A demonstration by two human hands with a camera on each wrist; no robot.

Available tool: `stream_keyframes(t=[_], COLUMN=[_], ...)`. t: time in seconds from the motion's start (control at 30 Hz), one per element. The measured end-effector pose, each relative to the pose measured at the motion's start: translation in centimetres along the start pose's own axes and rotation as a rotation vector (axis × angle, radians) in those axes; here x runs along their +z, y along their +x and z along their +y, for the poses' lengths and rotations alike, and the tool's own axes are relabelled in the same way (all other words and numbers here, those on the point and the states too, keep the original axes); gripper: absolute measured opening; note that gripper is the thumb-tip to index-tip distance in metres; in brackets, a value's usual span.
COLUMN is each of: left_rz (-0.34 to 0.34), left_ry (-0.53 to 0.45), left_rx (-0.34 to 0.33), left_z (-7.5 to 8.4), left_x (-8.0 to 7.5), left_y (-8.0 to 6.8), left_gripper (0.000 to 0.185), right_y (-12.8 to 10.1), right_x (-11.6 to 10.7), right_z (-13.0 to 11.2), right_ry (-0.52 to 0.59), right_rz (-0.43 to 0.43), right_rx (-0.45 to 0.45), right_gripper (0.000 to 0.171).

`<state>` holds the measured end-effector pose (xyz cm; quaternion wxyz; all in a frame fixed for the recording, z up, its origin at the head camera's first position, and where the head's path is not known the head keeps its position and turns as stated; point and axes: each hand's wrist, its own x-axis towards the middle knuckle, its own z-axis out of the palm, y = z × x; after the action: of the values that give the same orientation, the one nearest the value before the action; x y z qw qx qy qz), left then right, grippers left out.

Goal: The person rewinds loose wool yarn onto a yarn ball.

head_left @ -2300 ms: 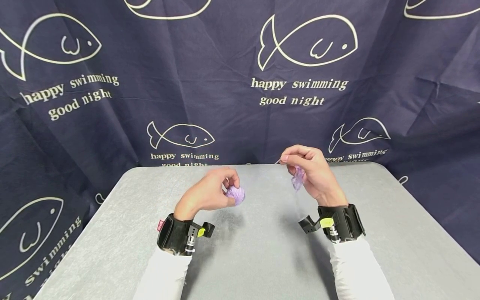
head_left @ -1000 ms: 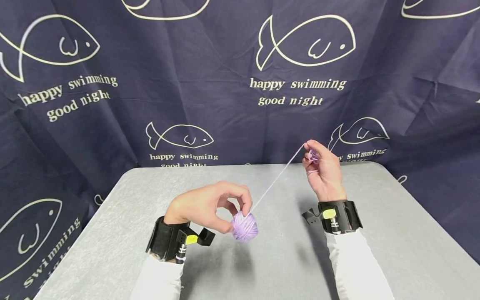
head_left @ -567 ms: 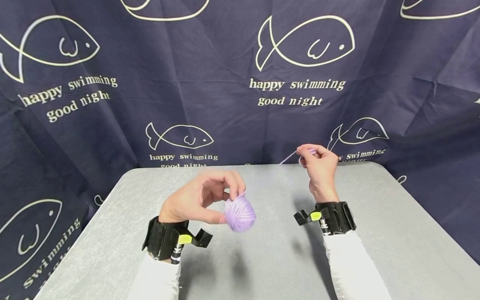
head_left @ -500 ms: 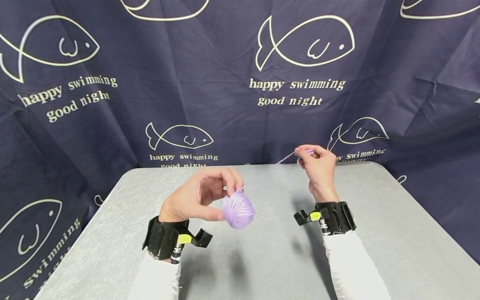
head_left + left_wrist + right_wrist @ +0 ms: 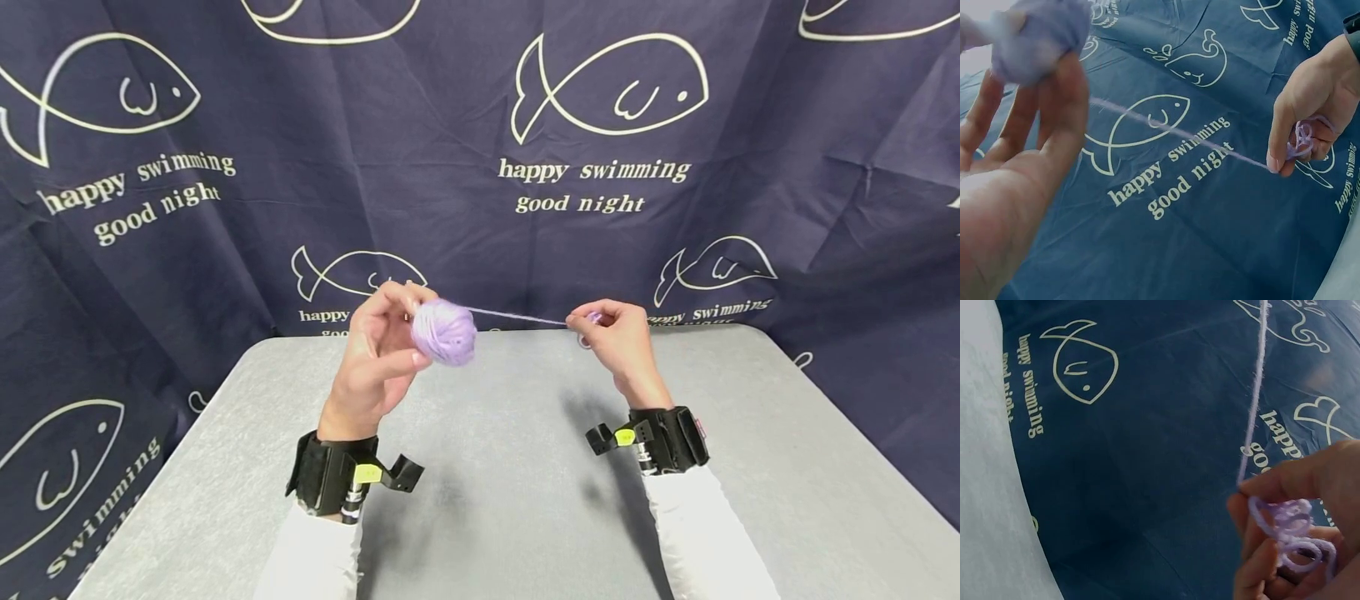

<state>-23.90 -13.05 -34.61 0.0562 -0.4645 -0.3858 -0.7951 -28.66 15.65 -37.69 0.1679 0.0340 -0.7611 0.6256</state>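
A lilac ball of yarn (image 5: 444,333) is held up above the table's far edge, pinched between the thumb and fingers of my left hand (image 5: 371,367). From the ball a single strand of yarn (image 5: 517,316) runs taut across to my right hand (image 5: 622,346), whose thumb and index finger pinch it. Small loose loops of yarn (image 5: 1300,550) lie bunched within the curled fingers of that hand in the right wrist view. The left wrist view shows the ball (image 5: 1041,40) close up and blurred, resting against the fingertips.
A grey table (image 5: 510,500) spreads beneath both hands. Behind it hangs a dark blue curtain (image 5: 465,167) with white fish drawings and lettering. Each wrist wears a black strap, the left one (image 5: 330,475) and the right one (image 5: 667,442), with a small camera mount.
The left hand has swung the yarn ball upward, first over the lower middle, now higher and further left. The right hand has shifted slightly left and down, and the strand now runs nearly level.
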Motion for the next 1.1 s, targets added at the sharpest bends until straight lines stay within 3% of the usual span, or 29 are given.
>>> stream_keyframes(t=[0.27, 0.6, 0.73, 0.9, 1.1], left_rz=[0.274, 0.451, 0.513, 0.59, 0.638], left_ry=[-0.061, 0.013, 0.102, 0.334, 0.629], left_rx=[0.086, 0.224, 0.284, 0.352, 0.31], left_z=[-0.1, -0.8, -1.2, -1.5, -1.7], left_x=[0.0, -0.3, -0.5, -0.9, -1.5], left_y=[0.3, 0.5, 0.6, 0.7, 0.4], left_gripper=[0.042, 0.04, 0.039, 0.033, 0.029], right_y=[-0.2, -1.0, -1.5, -2.1, -2.5], right_x=[0.2, 0.4, 0.3, 0.0, -0.4], right_z=[0.0, -1.1, -1.8, -2.6, -3.2], right_ry=[-0.15, -0.232, -0.264, -0.309, -0.292], right_rz=[-0.211, -0.505, -0.635, -0.803, -0.987], right_rx=[-0.017, -0.016, -0.065, -0.159, -0.256], right_gripper=[0.013, 0.008, 0.003, 0.01, 0.022])
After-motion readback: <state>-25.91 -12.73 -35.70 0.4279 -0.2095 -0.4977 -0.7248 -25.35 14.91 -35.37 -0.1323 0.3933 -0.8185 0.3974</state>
